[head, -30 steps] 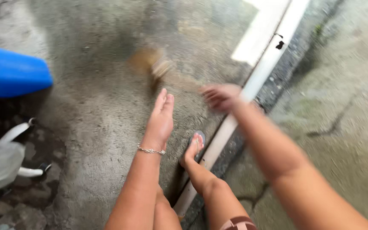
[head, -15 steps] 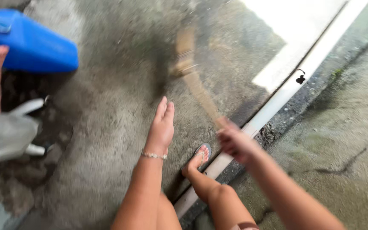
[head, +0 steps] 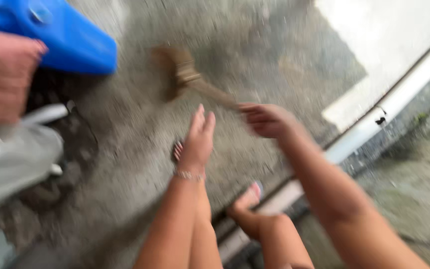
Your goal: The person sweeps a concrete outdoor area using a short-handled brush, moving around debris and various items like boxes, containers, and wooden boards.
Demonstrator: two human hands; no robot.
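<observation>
- Nearest us: bare knees and a foot in a sandal [head: 251, 197] on the wet concrete floor [head: 125, 164], rough and grainy.
- Our left hand [head: 196, 142] is flat, fingers straight and together, holding nothing; thin bracelet [head: 189, 175] at the wrist.
- Our right hand [head: 267, 119]: grip closed round the handle of a brush [head: 182, 74]; motion blur, finger detail unclear.
- Brush is brown, bristle head ahead of the left hand, over the floor; contact with the floor not clear.
- Left edge: grey plastic sheeting [head: 11, 159], reddish woven thing [head: 3, 74].
- Far left: smooth blue plastic container [head: 70, 37].
- Far right: white pipe [head: 389, 107] along a gutter.
</observation>
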